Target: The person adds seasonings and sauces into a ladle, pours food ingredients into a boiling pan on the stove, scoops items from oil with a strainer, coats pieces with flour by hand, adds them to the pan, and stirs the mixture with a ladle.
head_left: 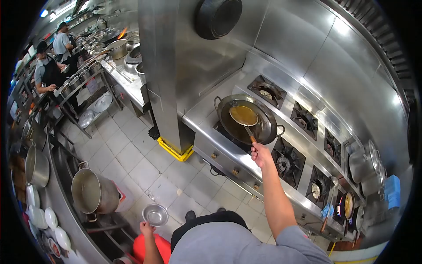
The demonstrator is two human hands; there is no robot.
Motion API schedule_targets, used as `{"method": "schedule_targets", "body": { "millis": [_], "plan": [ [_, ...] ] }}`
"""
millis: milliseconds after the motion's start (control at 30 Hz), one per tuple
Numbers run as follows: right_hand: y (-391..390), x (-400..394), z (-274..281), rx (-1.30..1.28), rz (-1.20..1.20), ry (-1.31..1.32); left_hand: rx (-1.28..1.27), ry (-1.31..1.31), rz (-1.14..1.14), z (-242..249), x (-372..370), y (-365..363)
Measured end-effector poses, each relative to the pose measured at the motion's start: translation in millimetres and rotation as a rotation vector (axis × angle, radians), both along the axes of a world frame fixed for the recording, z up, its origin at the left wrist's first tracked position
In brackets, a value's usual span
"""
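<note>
My right hand grips the handle of a long ladle, whose bowl is full of yellow-brown liquid and hangs over a wide wok of the same liquid on the stove. My left hand is low at my side and holds the rim of a small steel bowl above the tiled floor.
More burners run along the stove to the right, with a small pan and stacked pots. A big stockpot and white bowls stand at my left. Two people work at a far counter. A yellow base sits under the steel column.
</note>
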State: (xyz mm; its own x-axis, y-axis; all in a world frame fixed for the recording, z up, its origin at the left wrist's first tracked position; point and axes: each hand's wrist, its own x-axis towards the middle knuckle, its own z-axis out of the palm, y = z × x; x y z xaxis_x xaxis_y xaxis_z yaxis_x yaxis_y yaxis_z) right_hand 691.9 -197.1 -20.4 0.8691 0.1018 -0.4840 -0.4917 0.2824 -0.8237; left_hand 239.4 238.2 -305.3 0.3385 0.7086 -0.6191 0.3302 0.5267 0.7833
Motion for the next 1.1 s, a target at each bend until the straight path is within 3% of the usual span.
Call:
{"method": "schedule_targets", "body": {
  "millis": [133,400,633,867,1000,1100],
  "plan": [
    [3.8,4.8,-5.4,-0.001,-0.013,-0.05,0.025,-0.088,0.057,12.5,4.5,8.6],
    [10.3,9.3,-9.6,0.024,-0.022,-0.062,0.007,-0.018,0.044,-2.7,3.7,9.5],
    [-37.4,-28.5,5.3,-0.023,-0.096,-0.154,-0.018,-0.026,0.05,-8.8,8.3,9.2],
    [-93.8,-54.6,58.5,-0.54,-0.128,-0.304,-0.012,-0.031,-0.013,-3.0,18.2,11.6],
    [-76.3,-69.5,91.3,-0.819,-0.164,-0.324,-0.016,-0.04,-0.024,-3.3,33.4,15.9],
    [-83.5,-67.0,70.6,-0.82,-0.186,-0.408,-0.073,-0.103,-0.007,0.9,43.2,16.6]
  ]
}}
